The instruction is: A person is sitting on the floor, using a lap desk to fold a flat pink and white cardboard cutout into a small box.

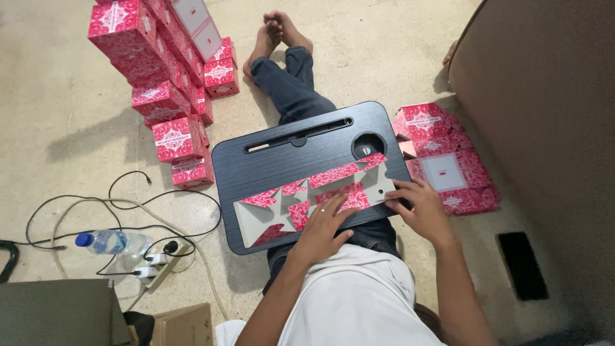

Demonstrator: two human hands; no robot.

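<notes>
Bare concrete floor (64,83) spreads under a seated person's outstretched legs. At far left, a water bottle (110,241) lies by a power strip (154,269) with black cables; behind them stands a stack of red patterned boxes (163,77). On the lap rests a dark lap bench (256,166), carrying an unfolded red-and-grey carton blank (307,198). The left hand (323,227) presses flat on the blank, fingers spread, gripping nothing. The right hand (419,208) pinches its right end. Further right lies a pile of flat red cartons (448,166).
</notes>
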